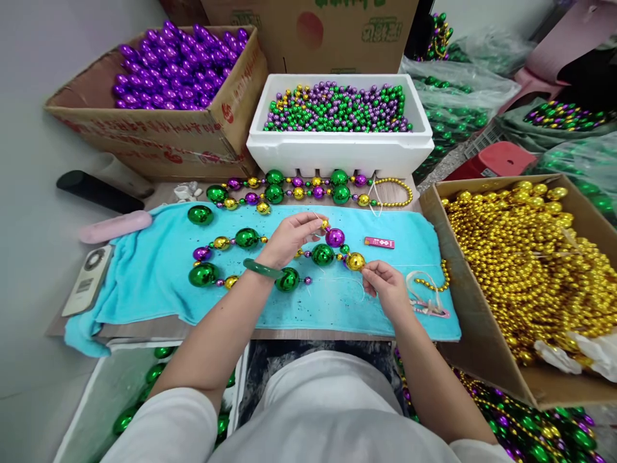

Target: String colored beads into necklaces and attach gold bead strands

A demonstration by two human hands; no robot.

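Observation:
My left hand (295,236), with a green bangle (263,268) at its wrist, pinches the upper end of a bead string near a small gold bead (324,224). Just beside its fingertips hangs a large purple bead (335,237). The fingertips of my right hand (386,287) close at the right edge of a large gold bead (355,261) on the same string; whether they grip bead or thread is hard to see. A large green bead (322,254) lies between the hands. More strung beads, including a green bead (203,274), curve leftward across the blue towel (154,276).
Behind the towel lie finished-looking bead strands (299,192) and a white foam box (340,145) of small beads. A carton (144,135) of purple beads stands back left, a carton (482,302) of gold bead strands at right. A pink lighter-like packet (379,242) lies on the towel.

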